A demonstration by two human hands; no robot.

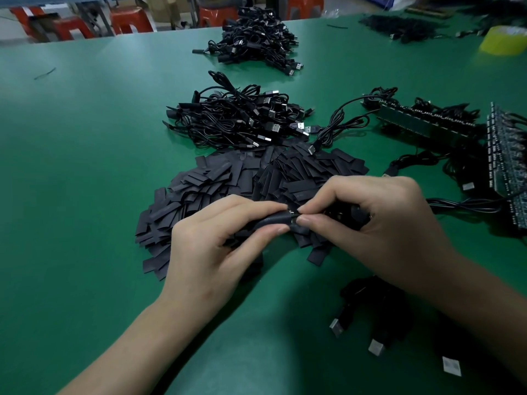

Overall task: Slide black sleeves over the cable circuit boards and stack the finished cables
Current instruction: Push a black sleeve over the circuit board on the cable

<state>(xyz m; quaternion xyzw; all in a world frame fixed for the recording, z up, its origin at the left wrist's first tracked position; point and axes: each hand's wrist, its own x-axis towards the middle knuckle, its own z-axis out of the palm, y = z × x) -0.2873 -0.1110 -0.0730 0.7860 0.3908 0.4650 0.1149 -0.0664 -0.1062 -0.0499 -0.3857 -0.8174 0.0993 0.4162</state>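
My left hand (219,240) pinches a black sleeve (275,219) between thumb and fingers, just above a wide heap of loose flat black sleeves (228,181). My right hand (379,223) meets it fingertip to fingertip and grips a cable's circuit board end (339,213), mostly hidden in the palm. The sleeve's mouth and the board touch at the fingertips. A pile of black USB cables (236,118) lies beyond the sleeves.
A second cable pile (256,38) sits farther back on the green table (85,166). Panels of circuit boards with cables (427,121) lie at right. Loose USB cables (370,317) rest under my right forearm. A yellow tape roll (502,38) stands far right.
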